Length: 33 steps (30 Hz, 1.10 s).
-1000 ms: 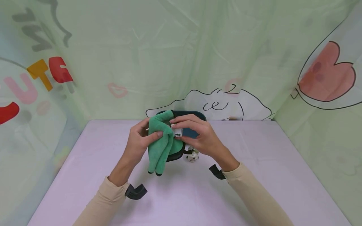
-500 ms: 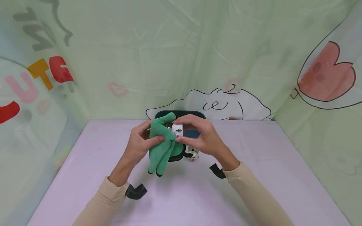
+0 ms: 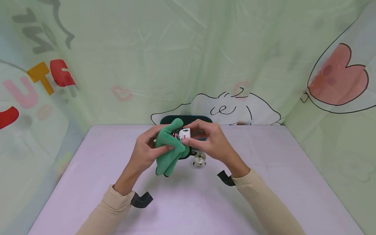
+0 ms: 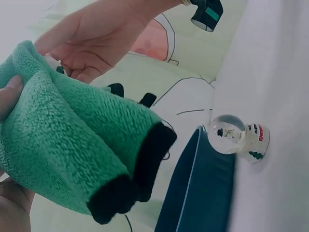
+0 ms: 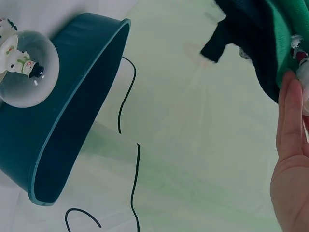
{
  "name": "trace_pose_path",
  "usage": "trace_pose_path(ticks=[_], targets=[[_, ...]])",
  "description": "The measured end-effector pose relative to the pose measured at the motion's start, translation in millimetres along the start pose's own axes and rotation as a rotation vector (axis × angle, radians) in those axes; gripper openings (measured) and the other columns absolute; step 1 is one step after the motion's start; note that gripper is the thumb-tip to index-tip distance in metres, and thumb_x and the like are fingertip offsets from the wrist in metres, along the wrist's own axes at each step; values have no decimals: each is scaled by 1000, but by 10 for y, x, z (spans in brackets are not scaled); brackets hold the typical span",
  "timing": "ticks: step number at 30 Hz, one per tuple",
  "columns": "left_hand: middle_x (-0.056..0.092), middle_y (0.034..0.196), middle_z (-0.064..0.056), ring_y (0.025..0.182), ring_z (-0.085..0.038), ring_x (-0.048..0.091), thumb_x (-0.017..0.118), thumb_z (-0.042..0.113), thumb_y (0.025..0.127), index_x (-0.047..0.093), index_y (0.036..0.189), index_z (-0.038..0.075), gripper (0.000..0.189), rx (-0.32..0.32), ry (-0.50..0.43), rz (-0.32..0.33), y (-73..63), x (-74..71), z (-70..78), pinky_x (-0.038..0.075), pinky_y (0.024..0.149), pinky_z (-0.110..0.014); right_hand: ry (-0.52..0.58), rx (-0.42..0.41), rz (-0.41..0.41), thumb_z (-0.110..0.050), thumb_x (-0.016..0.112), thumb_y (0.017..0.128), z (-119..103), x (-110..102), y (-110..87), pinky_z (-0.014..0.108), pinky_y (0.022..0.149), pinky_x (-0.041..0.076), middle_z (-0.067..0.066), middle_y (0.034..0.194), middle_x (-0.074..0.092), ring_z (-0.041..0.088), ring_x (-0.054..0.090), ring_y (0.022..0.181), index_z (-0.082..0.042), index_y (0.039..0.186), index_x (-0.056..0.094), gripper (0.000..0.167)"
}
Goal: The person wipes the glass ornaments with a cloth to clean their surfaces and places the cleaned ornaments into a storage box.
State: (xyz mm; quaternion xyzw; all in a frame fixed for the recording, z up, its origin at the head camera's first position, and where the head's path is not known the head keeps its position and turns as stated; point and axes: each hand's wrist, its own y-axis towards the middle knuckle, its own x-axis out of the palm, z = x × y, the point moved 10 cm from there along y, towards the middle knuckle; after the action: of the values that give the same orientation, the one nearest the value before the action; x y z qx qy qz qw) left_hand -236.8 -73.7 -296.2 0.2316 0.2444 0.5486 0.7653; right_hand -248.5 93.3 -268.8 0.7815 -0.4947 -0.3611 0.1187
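My left hand (image 3: 144,148) grips a fuzzy green cloth (image 3: 168,160) with black edging, thumb on the near side. The cloth is bunched around a small snow globe (image 3: 185,133), whose white base carries a tree and red lettering. My right hand (image 3: 212,140) pinches that base between thumb and fingers. Folds of cloth hide much of the globe; a bit of its red and white figure shows in the right wrist view. A second snow globe (image 3: 199,160), with a snowman inside, stands upright on the table just below my right hand.
Behind the hands stands a dark teal basin (image 3: 188,119), partly covered by them; the left wrist view shows its wall (image 4: 210,193) close to the standing globe. Lilac cloth covers the table (image 3: 258,156). Printed pale green curtains (image 3: 147,58) enclose the back and sides.
The held globe has turned in my right fingers, so its base shows a tree and red lettering. The cloth's hanging ends have risen slightly. The standing globe has stayed in place.
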Motion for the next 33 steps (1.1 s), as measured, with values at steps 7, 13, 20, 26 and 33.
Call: trace_pose_path(ticks=[7, 13, 20, 26, 33], targets=[[63, 128, -16, 113, -22, 62, 79, -10, 81, 61, 135, 0, 58, 35, 53, -20, -8, 30, 39, 61, 85, -37, -11, 115, -5, -14, 77, 91, 119, 4, -4, 31, 70, 61, 1, 91, 72, 15, 70, 78, -11, 101, 69, 13], [61, 132, -16, 119, -23, 59, 78, -13, 80, 60, 136, 0, 60, 63, 90, -16, -10, 36, 43, 60, 87, -36, 4, 165, -9, -15, 74, 94, 172, 3, 3, 30, 71, 60, 4, 91, 70, 17, 69, 77, -10, 96, 68, 9], [59, 132, -18, 120, -20, 59, 78, -15, 79, 58, 136, -2, 62, 62, 102, 12, 3, 15, 33, 59, 89, -33, 88, 184, -41, -11, 74, 94, 191, 40, 12, 31, 82, 61, 6, 105, 68, 21, 69, 93, -8, 109, 68, 17], [61, 130, -17, 115, -19, 62, 78, -16, 79, 59, 135, -2, 61, 58, 95, 16, 7, -2, 35, 60, 86, -34, 122, 135, -61, -6, 77, 90, 143, 59, 17, 36, 84, 61, 8, 112, 66, 22, 68, 99, -7, 117, 67, 28], [65, 124, -17, 105, -18, 66, 78, -14, 80, 61, 134, -1, 58, 36, 83, 15, -6, -37, 25, 61, 84, -36, 127, 35, -92, -1, 79, 86, 46, 85, 18, 38, 88, 60, 8, 116, 66, 25, 69, 100, -5, 121, 66, 37]])
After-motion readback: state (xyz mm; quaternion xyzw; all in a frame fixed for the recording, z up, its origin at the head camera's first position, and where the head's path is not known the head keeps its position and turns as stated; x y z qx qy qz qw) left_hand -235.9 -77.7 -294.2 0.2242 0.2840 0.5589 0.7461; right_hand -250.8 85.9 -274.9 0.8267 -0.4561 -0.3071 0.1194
